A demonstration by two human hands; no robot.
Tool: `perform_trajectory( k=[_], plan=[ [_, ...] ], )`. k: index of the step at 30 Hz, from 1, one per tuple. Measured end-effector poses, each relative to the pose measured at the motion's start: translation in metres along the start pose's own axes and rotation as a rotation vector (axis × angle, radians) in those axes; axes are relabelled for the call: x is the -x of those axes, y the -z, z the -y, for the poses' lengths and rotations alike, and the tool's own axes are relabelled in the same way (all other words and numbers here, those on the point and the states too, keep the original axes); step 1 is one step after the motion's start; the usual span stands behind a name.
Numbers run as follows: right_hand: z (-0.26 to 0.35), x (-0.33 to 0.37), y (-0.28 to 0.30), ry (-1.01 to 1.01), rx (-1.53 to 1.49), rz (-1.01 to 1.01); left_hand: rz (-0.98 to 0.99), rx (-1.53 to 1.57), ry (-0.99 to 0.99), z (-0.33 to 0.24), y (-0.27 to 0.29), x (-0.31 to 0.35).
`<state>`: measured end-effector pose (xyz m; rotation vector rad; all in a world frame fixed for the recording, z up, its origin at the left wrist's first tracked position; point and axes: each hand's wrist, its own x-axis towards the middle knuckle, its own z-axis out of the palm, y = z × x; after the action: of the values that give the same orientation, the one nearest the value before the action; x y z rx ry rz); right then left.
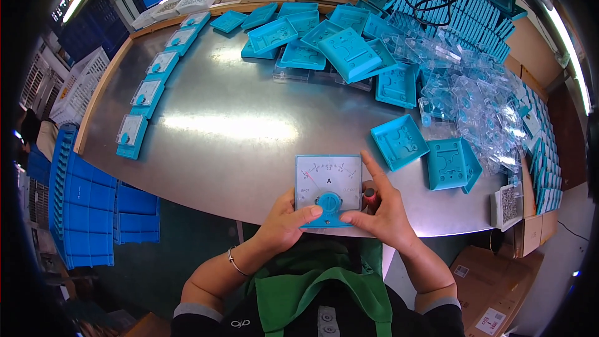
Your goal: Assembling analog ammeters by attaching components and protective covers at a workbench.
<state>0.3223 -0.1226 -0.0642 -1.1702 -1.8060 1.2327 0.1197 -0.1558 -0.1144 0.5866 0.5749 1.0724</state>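
At the table's near edge, an analog ammeter (329, 178) faces up toward me, with a white dial, a clear cover and a blue round knob and base. My left hand (284, 221) grips its left side, thumb on the lower front by the knob. Against its right side is my right hand (388, 212), thumb at the lower right corner and index finger stretched along the edge. A red-and-black handle (370, 197), perhaps a screwdriver's, sits within the right hand; its other end is hidden.
Finished-looking meters (131, 131) line the table's left side. Blue housings (349, 53) pile up at the back, with a few nearer ones (399, 141) to the right. Clear covers (468, 106) heap at the right, above a white tray of small parts (497, 209). Blue crates (87, 206) stand left.
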Motion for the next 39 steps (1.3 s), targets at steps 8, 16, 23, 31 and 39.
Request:
perform_trajectory(
  k=[8,16,23,31,39],
  plan=[
    [-0.009,0.0,-0.002,0.082,0.122,-0.061,0.024,0.003,0.028,-0.004,-0.011,-0.001],
    [-0.01,-0.003,0.002,0.09,-0.008,-0.044,0.004,-0.011,0.012,-0.01,-0.009,0.001],
    [-0.037,0.007,-0.02,-0.284,-0.579,0.129,0.089,0.071,0.159,-0.021,-0.008,0.005],
    [-0.043,0.009,-0.032,-0.215,-0.735,0.103,0.112,0.083,0.203,-0.021,-0.005,0.007],
    [-0.047,0.014,-0.031,-0.192,-0.705,0.135,0.097,0.089,0.236,-0.025,-0.019,0.008]
  ],
)
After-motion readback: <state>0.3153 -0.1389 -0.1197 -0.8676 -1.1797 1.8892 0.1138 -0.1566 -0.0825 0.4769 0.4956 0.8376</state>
